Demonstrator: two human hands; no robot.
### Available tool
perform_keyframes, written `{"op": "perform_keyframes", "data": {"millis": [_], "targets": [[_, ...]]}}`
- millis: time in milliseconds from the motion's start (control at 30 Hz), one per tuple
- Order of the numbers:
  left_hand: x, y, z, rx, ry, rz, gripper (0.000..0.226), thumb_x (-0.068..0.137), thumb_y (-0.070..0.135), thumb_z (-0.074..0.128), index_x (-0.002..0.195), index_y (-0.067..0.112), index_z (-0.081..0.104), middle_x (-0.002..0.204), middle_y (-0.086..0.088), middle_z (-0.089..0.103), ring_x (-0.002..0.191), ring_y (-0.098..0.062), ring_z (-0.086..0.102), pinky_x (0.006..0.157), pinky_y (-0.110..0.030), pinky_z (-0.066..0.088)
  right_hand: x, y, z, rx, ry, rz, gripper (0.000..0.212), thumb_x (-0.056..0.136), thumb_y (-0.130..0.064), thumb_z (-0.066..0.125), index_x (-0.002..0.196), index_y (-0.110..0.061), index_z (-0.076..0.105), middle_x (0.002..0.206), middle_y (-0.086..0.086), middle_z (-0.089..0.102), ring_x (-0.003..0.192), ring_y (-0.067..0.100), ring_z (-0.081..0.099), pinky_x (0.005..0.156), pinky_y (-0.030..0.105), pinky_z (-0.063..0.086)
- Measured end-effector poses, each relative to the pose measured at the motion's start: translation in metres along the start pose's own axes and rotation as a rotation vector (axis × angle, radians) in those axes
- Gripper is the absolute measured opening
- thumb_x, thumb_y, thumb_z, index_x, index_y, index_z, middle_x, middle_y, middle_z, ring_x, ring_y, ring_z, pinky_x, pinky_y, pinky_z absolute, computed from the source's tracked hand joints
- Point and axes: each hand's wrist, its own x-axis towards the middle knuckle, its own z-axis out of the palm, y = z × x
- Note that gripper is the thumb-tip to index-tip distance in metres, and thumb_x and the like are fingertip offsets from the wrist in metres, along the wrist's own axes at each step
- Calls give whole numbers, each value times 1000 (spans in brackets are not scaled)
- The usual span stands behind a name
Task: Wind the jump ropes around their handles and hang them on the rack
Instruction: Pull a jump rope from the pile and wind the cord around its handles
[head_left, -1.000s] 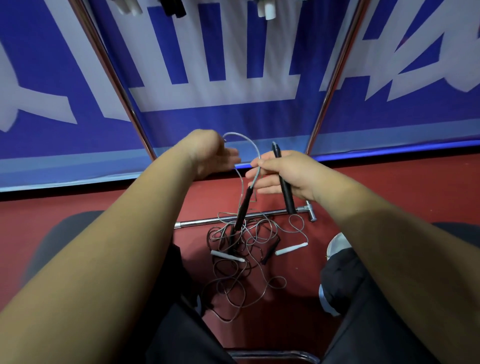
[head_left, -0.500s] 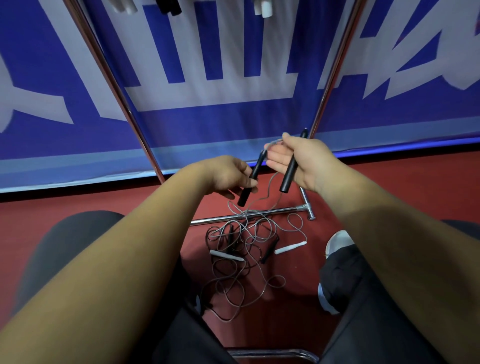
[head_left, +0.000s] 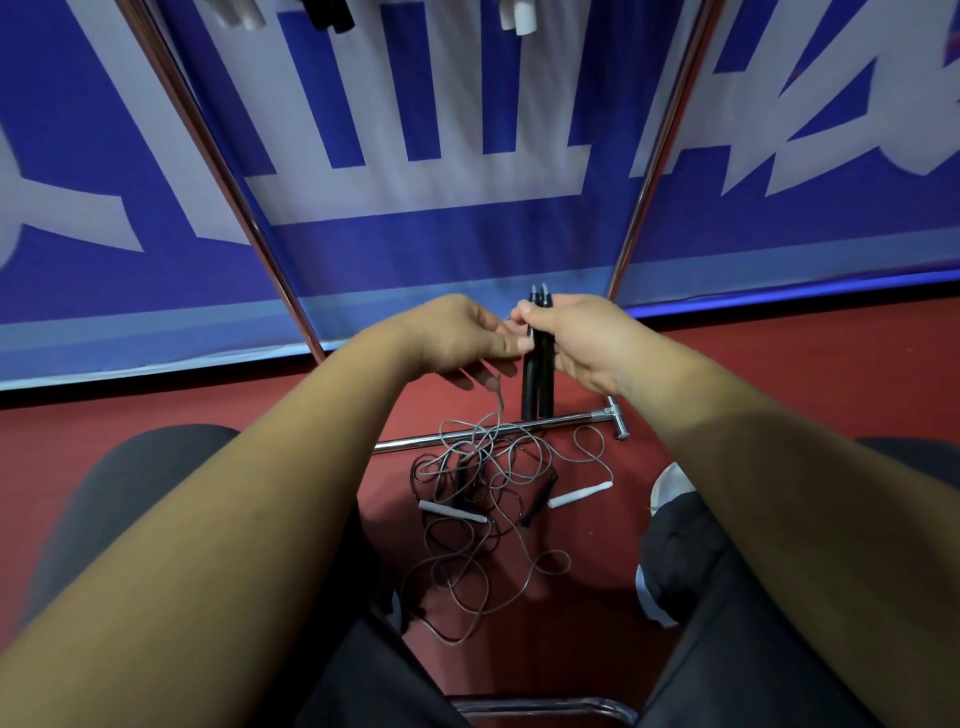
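Dark trousers fill the bottom edge of the frame, with a chrome chair tube showing between the knees. Both bare forearms reach up from the lower corners toward the middle.

Beyond the knees, on the red floor, a loose tangle of rope lies in loops just below centre. Two white handles lie in it, well apart from each other, and a dark handle lies between them. A pale shoe sits just right of the tangle.

Above the tangle, at the centre of the frame, the left hand pinches a thin grey cord, which drops from under its fingers into the heap. Just to its right, the right hand grips a pair of black handles. They are held upright and side by side, tips above the fist and lower ends hanging below it. The two hands touch at the fingertips.

Behind them the rack has its chrome foot bar lying across the floor. Its two slanted poles rise toward the upper left and upper right. A blue and white banner covers the background. At the top edge white and black handle ends hang down into view.
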Motion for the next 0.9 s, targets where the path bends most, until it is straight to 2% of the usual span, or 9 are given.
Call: {"op": "perform_keyframes", "data": {"millis": [100, 167, 267, 333, 400, 467, 600, 767, 900], "targets": [[1, -2, -14, 243, 247, 38, 25, 103, 35, 63, 101, 13, 75, 93, -4, 81, 79, -21, 75, 75, -36, 60, -5, -3, -2, -138, -47, 32, 16, 110, -21, 59, 109, -10, 70, 101, 12, 80, 89, 24, 80, 73, 28, 63], [3, -8, -23, 434, 429, 132, 15, 100, 25, 63, 109, 20, 73, 98, 0, 78, 88, -22, 72, 81, -34, 57, -9, -4, -3, -219, -99, 89, 18, 111, -27, 59, 112, -13, 71, 98, 6, 80, 87, 22, 81, 70, 32, 62], [0, -13, -26, 383, 382, 288, 42, 96, 16, 71, 132, 37, 67, 115, 10, 71, 89, -12, 69, 86, -25, 50, -13, -4, -3, -270, -193, 131, 17, 110, -25, 61, 109, -12, 73, 92, 3, 79, 86, 24, 79, 85, 46, 63], [-2, -12, -23, 323, 298, 322, 50, 94, 15, 76, 135, 42, 67, 120, 16, 71, 93, -10, 71, 90, -23, 53, -16, -4, 0, -260, -242, 141, 16, 109, -23, 61, 109, -10, 73, 90, 4, 77, 85, 25, 77, 90, 51, 62], [-1, -11, -19, 296, 249, 306, 43, 94, 15, 76, 129, 41, 73, 106, 22, 74, 94, -8, 73, 90, -21, 55, -18, -5, 1, -246, -285, 150, 15, 109, -22, 61, 111, -9, 70, 86, 3, 75, 82, 24, 74, 87, 50, 61], [0, -10, -17, 330, 247, 302, 28, 94, 18, 76, 114, 38, 79, 93, 19, 77, 91, -7, 73, 87, -23, 55, -20, -5, 3, -250, -321, 171, 13, 109, -20, 61, 111, -9, 69, 82, 2, 72, 79, 22, 72, 79, 45, 60], [1, -6, -14, 396, 291, 309, 8, 99, 24, 71, 102, 29, 76, 94, 9, 77, 92, -10, 70, 81, -26, 52, -19, -4, 4, -298, -296, 179, 4, 103, -14, 68, 100, -11, 68, 79, 2, 70, 73, 16, 71, 71, 38, 60], [5, -4, -13, 364, 471, 291, 9, 102, 31, 63, 104, 23, 68, 91, 7, 73, 83, -16, 68, 71, -28, 51, -16, -1, 0, -524, -156, 94, 16, 93, -11, 75, 107, -12, 69, 83, 2, 72, 70, 13, 76, 71, 39, 64], [4, -3, -16, 285, 589, 286, 7, 101, 29, 58, 99, 27, 65, 85, 10, 75, 78, -12, 70, 75, -34, 58, -14, -1, 0, -660, -74, 58, 21, 90, -18, 69, 110, -16, 64, 91, 3, 68, 74, 14, 75, 68, 39, 64]]}}
